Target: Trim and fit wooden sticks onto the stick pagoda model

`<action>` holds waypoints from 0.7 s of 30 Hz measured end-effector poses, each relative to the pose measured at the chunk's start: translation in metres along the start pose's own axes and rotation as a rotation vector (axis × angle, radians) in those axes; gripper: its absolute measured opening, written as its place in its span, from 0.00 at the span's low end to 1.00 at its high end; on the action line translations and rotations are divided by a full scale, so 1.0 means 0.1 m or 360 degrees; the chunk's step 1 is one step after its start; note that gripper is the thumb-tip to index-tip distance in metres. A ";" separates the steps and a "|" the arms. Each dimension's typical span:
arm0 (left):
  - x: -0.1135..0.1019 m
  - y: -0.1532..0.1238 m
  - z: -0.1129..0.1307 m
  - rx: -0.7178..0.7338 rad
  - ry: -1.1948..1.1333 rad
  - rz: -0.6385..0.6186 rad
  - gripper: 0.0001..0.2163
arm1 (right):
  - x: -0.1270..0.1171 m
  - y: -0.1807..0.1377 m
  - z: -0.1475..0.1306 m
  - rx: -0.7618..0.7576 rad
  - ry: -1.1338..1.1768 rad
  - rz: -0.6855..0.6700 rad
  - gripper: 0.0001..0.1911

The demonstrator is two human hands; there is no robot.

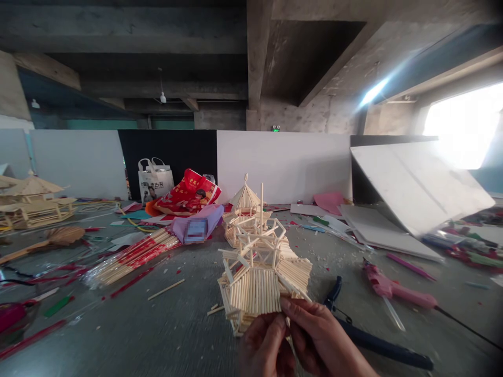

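Head view: a left hand (pixel 264 350) and a right hand (pixel 316 335), two in all, hold one tiered stick pavilion model (pixel 255 290) up over the concrete floor (pixel 168 324). Each grip is narrow, with the fingers pinching the model's lower edge. Just behind it stands one stick tower (pixel 245 209). One pink glue gun (pixel 396 288) and one dark blue-handled tool (pixel 377 343) lie right of the hands. Left lie one plastic-wrapped stick bundle (pixel 131 256) and one stick pavilion (pixel 33 201).

The left hand (pixel 265 348) and right hand (pixel 324 335) hold a wooden-stick pagoda model (pixel 255 283) near a pink glue gun (pixel 396 288).
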State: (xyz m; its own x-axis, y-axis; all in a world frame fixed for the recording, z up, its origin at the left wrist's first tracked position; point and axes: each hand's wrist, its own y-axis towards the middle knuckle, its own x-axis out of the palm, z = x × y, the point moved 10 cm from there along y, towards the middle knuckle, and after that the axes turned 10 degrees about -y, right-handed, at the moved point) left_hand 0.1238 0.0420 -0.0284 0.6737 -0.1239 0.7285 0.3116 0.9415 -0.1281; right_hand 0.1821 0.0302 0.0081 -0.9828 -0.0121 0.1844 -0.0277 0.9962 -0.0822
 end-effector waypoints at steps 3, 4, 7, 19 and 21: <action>-0.01 0.01 0.00 0.0011 0.0017 0.0009 0.17 | -0.01 0.00 -0.01 -0.0043 -0.0004 0.0007 0.23; -0.01 0.00 0.00 0.0011 0.0020 0.0019 0.17 | -0.01 -0.01 -0.02 -0.0057 -0.0010 0.0002 0.23; 0.01 -0.02 0.03 0.0005 0.0008 0.0031 0.17 | 0.00 -0.02 -0.04 -0.0087 -0.0028 -0.0015 0.24; 0.04 0.00 0.03 0.0037 -0.0076 0.0027 0.17 | 0.04 -0.01 -0.06 -0.0071 -0.0027 0.0005 0.25; 0.07 -0.04 0.07 0.0041 -0.0059 0.0031 0.17 | 0.03 -0.01 -0.04 -0.0042 -0.0053 0.0028 0.25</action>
State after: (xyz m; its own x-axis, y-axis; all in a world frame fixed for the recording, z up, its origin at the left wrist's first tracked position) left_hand 0.1222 0.0397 -0.0180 0.6543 -0.0941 0.7503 0.2809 0.9515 -0.1257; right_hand 0.1798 0.0292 0.0131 -0.9886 0.0031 0.1502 -0.0058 0.9982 -0.0589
